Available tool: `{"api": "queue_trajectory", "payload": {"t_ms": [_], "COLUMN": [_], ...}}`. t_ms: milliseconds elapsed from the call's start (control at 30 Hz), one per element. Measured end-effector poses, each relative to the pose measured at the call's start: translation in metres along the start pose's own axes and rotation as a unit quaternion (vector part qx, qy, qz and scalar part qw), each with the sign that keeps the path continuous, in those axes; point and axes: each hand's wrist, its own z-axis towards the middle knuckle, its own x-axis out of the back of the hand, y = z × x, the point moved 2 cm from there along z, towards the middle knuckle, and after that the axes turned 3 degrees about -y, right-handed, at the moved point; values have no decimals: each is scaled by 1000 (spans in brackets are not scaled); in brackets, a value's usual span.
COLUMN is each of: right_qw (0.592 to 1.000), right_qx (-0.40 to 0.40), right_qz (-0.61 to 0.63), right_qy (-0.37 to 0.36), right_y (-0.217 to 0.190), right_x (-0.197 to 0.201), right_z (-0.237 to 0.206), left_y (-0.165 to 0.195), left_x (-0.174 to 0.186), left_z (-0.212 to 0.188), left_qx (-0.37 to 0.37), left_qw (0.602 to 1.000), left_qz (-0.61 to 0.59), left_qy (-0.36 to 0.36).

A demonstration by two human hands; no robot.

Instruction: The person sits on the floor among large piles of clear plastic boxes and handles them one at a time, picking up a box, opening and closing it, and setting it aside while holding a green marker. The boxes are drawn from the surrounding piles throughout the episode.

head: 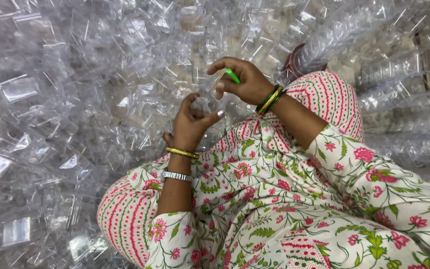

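clear plastic is filling nearly the whole view: a deep heap of small transparent pouches [75, 109] is lying all around the seated person, crumpled and overlapping, catching pale glints of light.

the right hand [242, 79] is hovering over the heap just beyond the knee, and its thumb and forefinger are pinching a small bright green piece [233, 75], a short slim stick whose kind i cannot tell. the other fingers are curling loosely under it. green and gold bangles [270, 99] are sitting on that wrist.

the left hand [191, 124] is hanging a little lower and nearer the body, just beside the right one but not touching it. its fingers are bending into an open claw, thumb standing out to the side, and they are seeming to cradle one clear pouch [206, 105] between them; the film is so transparent that i cannot tell how firmly it is being held, or where its edges are ending. a gold bangle [181, 153] and a silver bracelet [177, 175] are circling the left wrist.

both forearms are coming out of the wide sleeves of a white floral tunic [294, 199] with pink blooms and green leaves. under it, pink-striped trousers [125, 214] are covering the folded knees, and the pouches are pressing right up against the cloth on either side.

at the far right, stacked clear moulded trays [404, 65] are lying in long rows among the pouches.
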Motion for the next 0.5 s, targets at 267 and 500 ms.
{"api": "queue_trajectory", "payload": {"t_ms": [267, 500], "right_qw": [993, 912], "right_qx": [69, 17], "right_qz": [-99, -371], "right_qy": [1, 176], "right_y": [-1, 51], "right_x": [-2, 9], "right_z": [30, 42], "left_y": [22, 21], "left_x": [9, 9], "left_z": [-10, -3], "left_qx": [-118, -118], "left_qw": [991, 978], "left_qz": [-30, -167], "left_qy": [47, 50]}}
